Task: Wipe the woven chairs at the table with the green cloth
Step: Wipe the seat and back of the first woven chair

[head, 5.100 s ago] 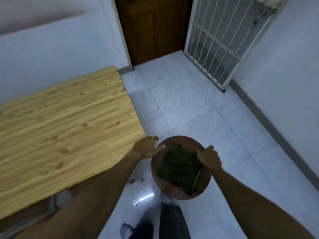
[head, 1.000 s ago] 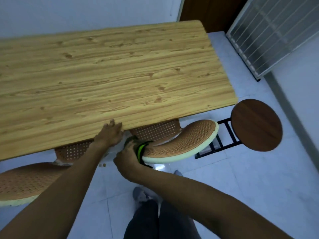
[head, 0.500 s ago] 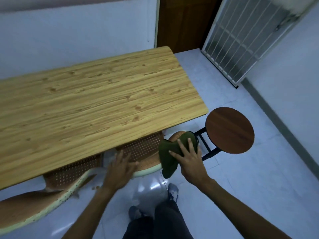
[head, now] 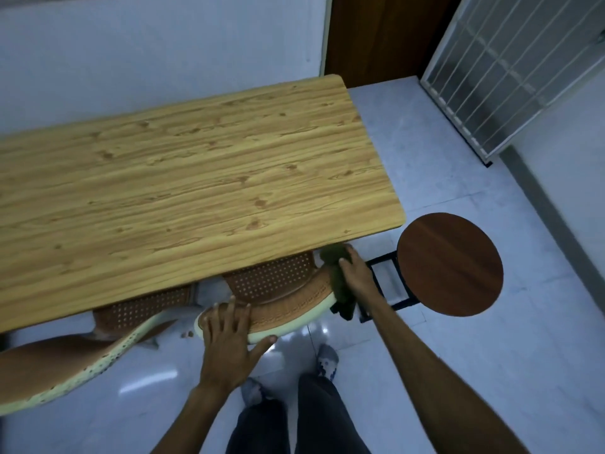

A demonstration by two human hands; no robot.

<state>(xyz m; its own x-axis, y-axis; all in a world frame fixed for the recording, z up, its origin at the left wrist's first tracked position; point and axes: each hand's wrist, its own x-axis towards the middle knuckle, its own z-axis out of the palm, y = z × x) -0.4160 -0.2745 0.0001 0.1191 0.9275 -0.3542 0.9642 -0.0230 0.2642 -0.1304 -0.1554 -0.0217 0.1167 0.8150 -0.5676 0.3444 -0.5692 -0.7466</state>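
Hands: left (head: pixel 229 339) now spread flat on the chair (head: pixel 288 306) back's near end, right (head: pixel 355 273) pressing cloth (head: pixel 340 286) farther along its far end, since half a second ago; wiping under way.

Place: my plain home dining room.
Evidence: I stood at a wooden table (head: pixel 196 178), woven chairs (head: pixel 284 303) tucked under, tiled floor (head: pixel 491 371), metal gate (head: pixel 510 70) far right.
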